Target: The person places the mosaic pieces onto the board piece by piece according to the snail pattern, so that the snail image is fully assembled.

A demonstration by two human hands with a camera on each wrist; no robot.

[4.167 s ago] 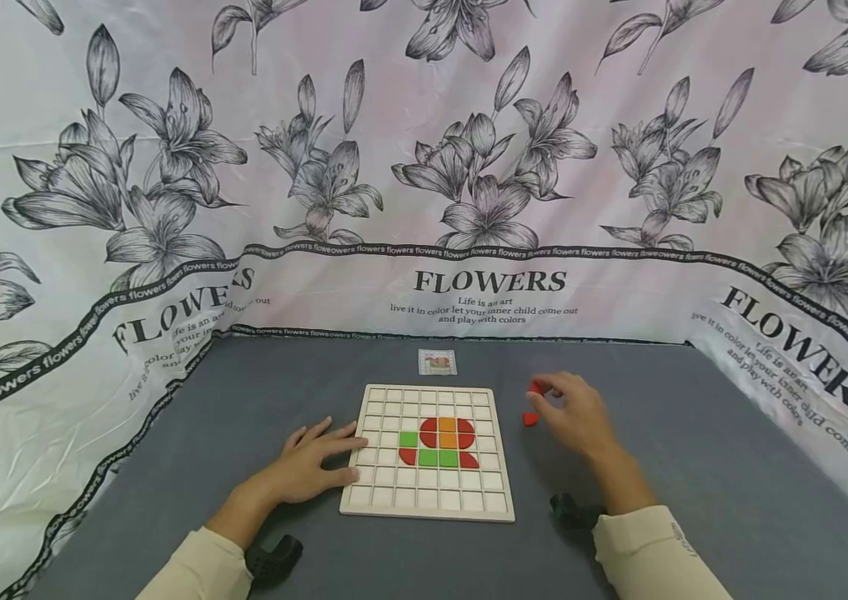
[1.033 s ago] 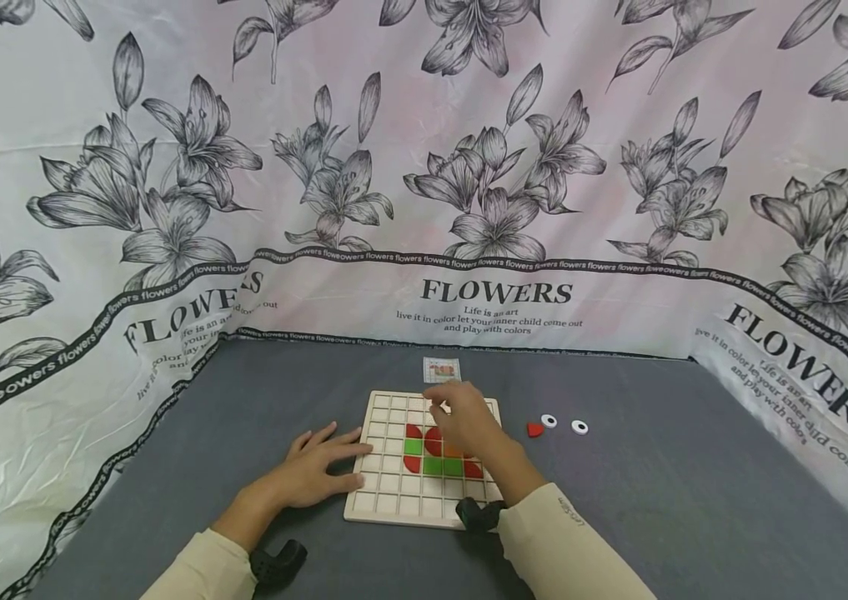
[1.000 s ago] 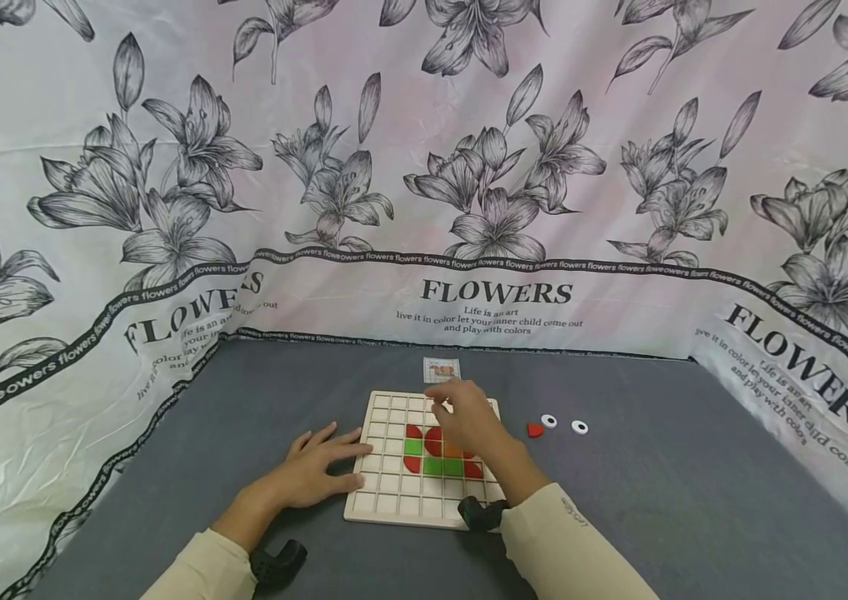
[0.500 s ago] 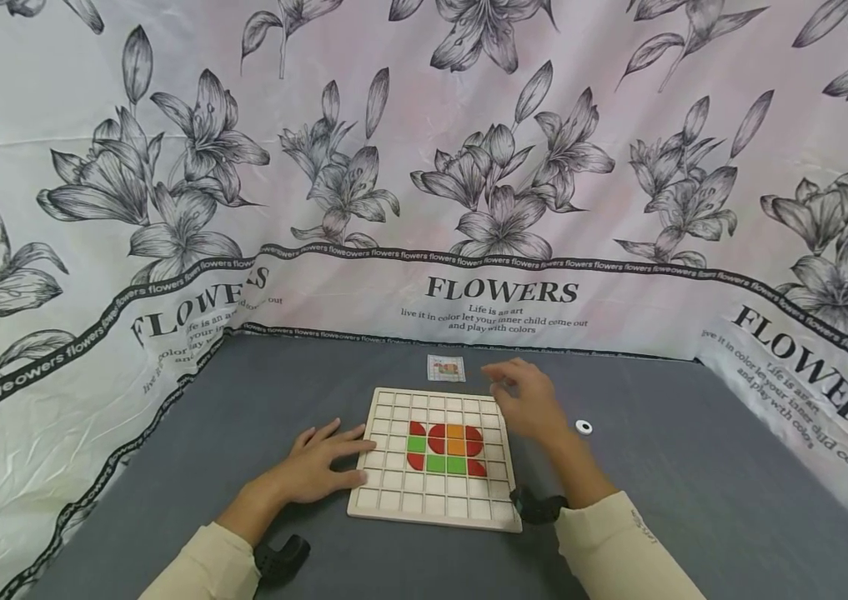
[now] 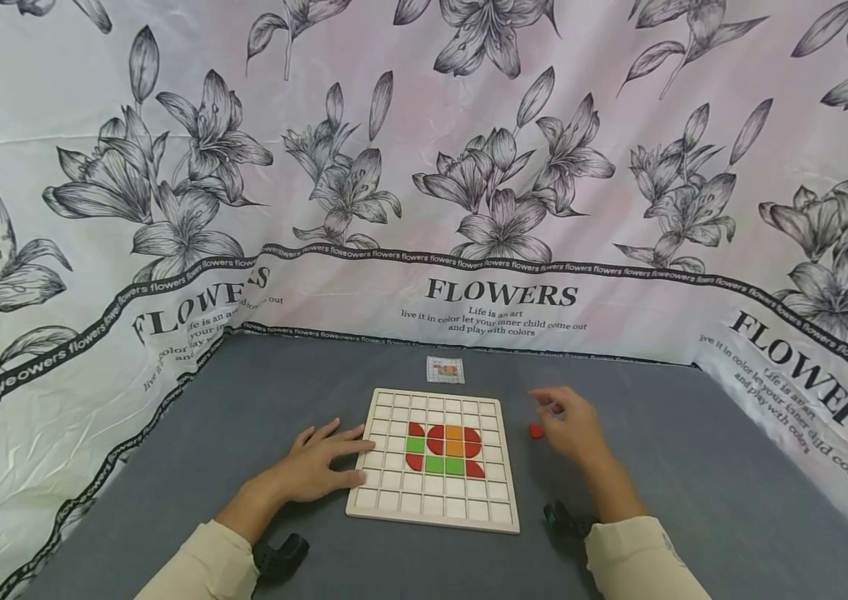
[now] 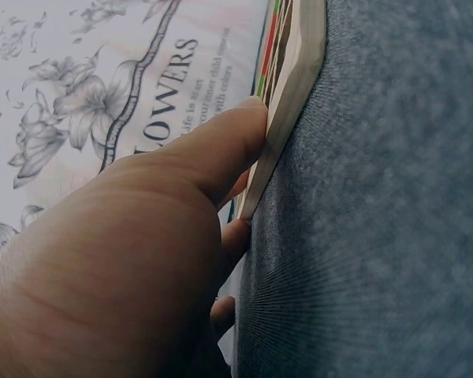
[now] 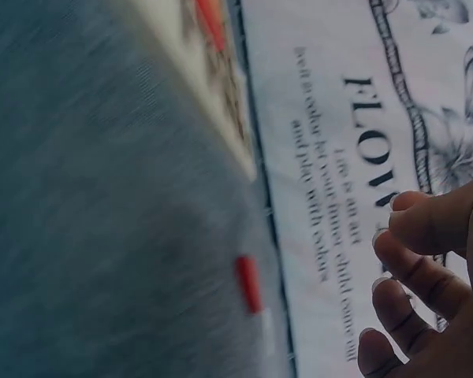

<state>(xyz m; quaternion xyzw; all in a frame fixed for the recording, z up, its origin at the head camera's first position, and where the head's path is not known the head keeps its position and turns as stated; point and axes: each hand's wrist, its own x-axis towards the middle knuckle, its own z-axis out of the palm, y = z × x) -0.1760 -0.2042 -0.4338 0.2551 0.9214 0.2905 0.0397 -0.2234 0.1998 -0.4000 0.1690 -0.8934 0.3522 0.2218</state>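
Note:
A light wooden grid board (image 5: 433,505) lies on the grey cloth, with red, orange and green tiles (image 5: 454,447) set in its middle cells. My left hand (image 5: 314,467) rests at the board's left side, fingers extended. In the left wrist view the thumb (image 6: 232,146) touches the wooden edge. Right of the board, my right hand (image 5: 572,423) hovers over the cloth beside a loose red tile (image 5: 536,431). Its fingers are loosely bent with nothing visible between them in the right wrist view. The white discs with black dots are hidden in the head view.
A small picture card (image 5: 444,370) lies beyond the board's far edge. Grey cloth (image 5: 303,367) covers the table, and a flower-printed curtain (image 5: 499,300) rises at the back and sides. Black wrist-worn devices (image 5: 281,557) sit under both forearms.
A red tile from the right hand now sits in the board's upper-left pattern cell. The right hand has moved right, off the board, back to the loose pieces. The left hand stays put.

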